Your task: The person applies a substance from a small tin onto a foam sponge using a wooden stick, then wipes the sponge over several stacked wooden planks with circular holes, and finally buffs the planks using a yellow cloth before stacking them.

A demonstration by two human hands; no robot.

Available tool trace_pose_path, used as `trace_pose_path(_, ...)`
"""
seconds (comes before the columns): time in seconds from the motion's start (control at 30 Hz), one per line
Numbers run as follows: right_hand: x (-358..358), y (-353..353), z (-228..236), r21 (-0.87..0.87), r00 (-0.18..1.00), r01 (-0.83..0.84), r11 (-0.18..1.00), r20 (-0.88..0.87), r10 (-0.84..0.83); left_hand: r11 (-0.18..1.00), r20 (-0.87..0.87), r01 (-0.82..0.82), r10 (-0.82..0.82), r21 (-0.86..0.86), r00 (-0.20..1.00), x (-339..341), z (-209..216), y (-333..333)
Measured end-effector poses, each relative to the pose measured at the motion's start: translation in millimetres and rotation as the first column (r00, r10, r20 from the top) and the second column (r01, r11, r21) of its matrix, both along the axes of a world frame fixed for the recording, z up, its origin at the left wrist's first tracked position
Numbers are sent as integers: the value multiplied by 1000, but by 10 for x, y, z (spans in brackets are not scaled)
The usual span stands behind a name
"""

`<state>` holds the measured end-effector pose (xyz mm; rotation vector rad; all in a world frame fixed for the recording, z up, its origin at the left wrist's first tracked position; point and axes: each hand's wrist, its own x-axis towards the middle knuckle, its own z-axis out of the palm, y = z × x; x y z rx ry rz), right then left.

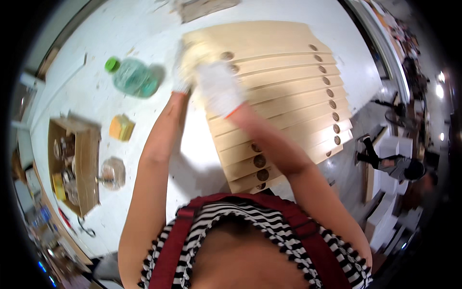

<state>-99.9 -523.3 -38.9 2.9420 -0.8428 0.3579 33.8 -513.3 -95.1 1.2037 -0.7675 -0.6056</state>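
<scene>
Overlapping pale wooden panels [276, 94] lie in a row on the white table, each with dark round spots near its ends. At the upper left corner of the farthest panel are both my gloved hands, close together. My left hand [182, 74], in a white glove with an orange cuff, is at the panel's left edge. My right hand [219, 86], gloved the same way, is over the panels just right of it. A pale yellowish blur shows at the fingers; I cannot make out what it is. Motion smears the fingers of both hands.
Left of my arms are a green-capped clear bottle [132, 77], a yellow sponge block [121, 127], a glass jar [112, 173] and a cardboard box [89, 166] of small items. A cardboard piece [207, 7] lies at the far edge. Another person [399, 166] is off to the right.
</scene>
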Motion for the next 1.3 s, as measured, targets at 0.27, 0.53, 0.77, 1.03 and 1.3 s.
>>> trace_pose_path(0.27,-607,-647,388,41,998,-48,998,-28,50,998,97,15,-21,62,995,-7,36,73)
trace_pose_path(0.53,-2817,-2846,447,122,452,890,439,-111,-885,993,51,117,-117,4,992,16,-36,-97)
trace_pose_path(0.77,-1992,-1215,418,26,945,-71,997,321,59,995,35,100,-101,23,994,71,-43,-7)
trace_pose_path(1.03,-3366,-1917,277,475,639,632,612,127,-759,994,125,94,-100,56,987,128,-76,13)
trace_pose_path(1.3,-2598,-626,632,365,910,-44,930,398,-113,982,202,117,-146,148,968,235,191,57)
